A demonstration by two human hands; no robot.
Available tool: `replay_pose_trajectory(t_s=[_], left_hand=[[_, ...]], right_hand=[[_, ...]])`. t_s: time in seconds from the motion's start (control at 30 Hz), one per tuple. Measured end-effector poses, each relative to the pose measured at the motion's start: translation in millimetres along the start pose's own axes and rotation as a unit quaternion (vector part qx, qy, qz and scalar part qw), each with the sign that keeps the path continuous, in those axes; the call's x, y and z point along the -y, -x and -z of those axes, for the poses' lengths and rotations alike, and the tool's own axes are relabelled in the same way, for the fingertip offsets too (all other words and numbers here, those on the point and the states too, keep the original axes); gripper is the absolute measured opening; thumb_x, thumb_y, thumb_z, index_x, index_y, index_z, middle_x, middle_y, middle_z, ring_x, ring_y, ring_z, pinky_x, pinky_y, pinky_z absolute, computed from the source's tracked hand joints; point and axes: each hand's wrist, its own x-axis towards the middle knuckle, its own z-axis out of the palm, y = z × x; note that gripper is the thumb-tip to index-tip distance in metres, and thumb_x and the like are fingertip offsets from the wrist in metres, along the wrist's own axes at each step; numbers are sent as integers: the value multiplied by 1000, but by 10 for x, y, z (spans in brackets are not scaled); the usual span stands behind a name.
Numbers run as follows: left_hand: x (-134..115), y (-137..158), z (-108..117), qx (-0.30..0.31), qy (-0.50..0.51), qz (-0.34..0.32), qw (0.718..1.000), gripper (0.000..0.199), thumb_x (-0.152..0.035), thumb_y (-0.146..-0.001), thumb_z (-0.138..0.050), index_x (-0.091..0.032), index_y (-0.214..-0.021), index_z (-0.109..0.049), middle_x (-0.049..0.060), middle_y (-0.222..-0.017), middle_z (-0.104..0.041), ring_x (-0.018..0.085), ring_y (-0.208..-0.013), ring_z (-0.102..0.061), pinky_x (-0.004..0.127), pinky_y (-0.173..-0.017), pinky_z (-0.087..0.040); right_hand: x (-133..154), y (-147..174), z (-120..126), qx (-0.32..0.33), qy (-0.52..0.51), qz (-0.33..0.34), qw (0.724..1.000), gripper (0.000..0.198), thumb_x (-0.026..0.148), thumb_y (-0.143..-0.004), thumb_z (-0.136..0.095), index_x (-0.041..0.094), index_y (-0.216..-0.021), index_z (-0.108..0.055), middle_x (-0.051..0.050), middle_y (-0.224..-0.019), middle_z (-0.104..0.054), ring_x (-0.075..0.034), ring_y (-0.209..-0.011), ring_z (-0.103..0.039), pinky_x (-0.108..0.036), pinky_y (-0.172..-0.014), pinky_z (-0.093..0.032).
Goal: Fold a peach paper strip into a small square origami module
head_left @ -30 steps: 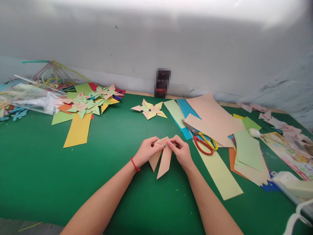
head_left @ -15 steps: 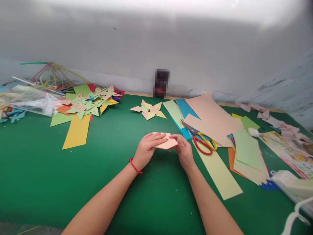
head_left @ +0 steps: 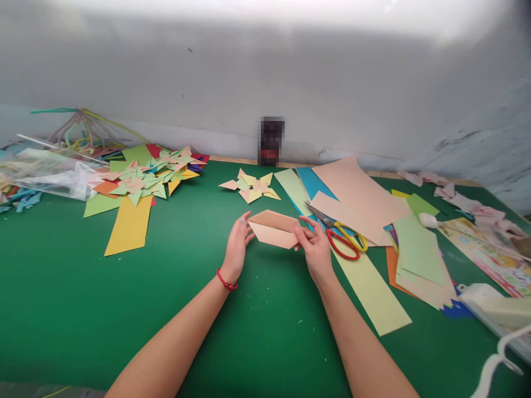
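Note:
A peach-coloured folded paper [head_left: 274, 235] is held up between my two hands above the green table, its flaps parted along a lengthwise fold. At its left point, my left hand [head_left: 235, 249] holds the corner between thumb and fingers; a red cord bracelet circles that wrist. My right hand [head_left: 317, 246] pinches the right end, thumb in front and fingers behind. Just beyond the paper lies a flower-like piece of folded paper points [head_left: 254, 186] in peach and yellow. To the right of my right hand, scissors [head_left: 342, 237] with red and yellow handles rest on paper sheets.
Peach sheets [head_left: 365, 199] and a pale green strip [head_left: 375, 293] lie on the right, beside stacked coloured papers [head_left: 421, 249]. On the left are folded paper stars [head_left: 136, 182], a yellow strip [head_left: 130, 224] and a clear plastic bag [head_left: 58, 174]. A white glue gun [head_left: 483, 298] sits at the right edge.
My left hand has slid off the top of the folded paper to its left end. The paper has tilted and its flaps have spread apart; my right hand still grips the right end.

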Motion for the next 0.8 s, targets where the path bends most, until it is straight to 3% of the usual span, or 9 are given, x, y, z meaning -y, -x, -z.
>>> replay_pose_trajectory(t_s=[0.07,0.2,0.33,0.4,0.6,0.8], left_hand=[[-24,0,-6,26,35,46,998,48,-47,-84,-43,-18,-122,-45,10,-117,-56,20,-104,-55,29,-83,-46],[-52,18,-19,36,61,87,994,54,-35,-69,-67,-19,-118,-48,7,-101,-64,18,-90,-60,27,-74,-49],[-10,13,0,17,51,104,993,28,-30,-63,-71,-12,-83,-62,5,-83,-67,16,-78,-62,26,-71,-49],[10,7,11,12,53,109,993,24,-30,-64,-71,-12,-77,-62,4,-80,-67,15,-76,-62,27,-72,-49],[23,1,21,-13,76,107,991,26,-28,-66,-70,-13,-85,-63,4,-85,-67,15,-82,-62,27,-76,-48],[-10,10,15,53,66,86,993,26,-27,-75,-60,-13,-96,-58,7,-96,-65,18,-88,-60,30,-77,-49]], right_hand=[[2,-1,4,13,12,-7,1000,39,38,-75,-60,22,-109,-50,1,-72,-59,-11,-52,-48,-22,-45,-39],[7,5,4,21,18,-14,1000,36,39,-73,-61,21,-103,-53,0,-72,-61,-11,-53,-48,-22,-44,-39],[-2,11,-6,16,-14,-34,999,40,40,-71,-64,21,-104,-53,0,-71,-63,-11,-56,-52,-23,-47,-44],[-14,10,-12,14,-39,-54,998,39,40,-69,-66,20,-101,-55,-1,-72,-63,-12,-58,-54,-24,-49,-46],[-66,19,-33,48,-91,-88,991,26,38,-73,-64,17,-88,-62,-3,-77,-63,-15,-70,-57,-27,-64,-49],[-105,4,-8,10,-85,-73,994,23,39,-70,-66,18,-78,-65,-1,-71,-62,-14,-66,-56,-26,-65,-47]])
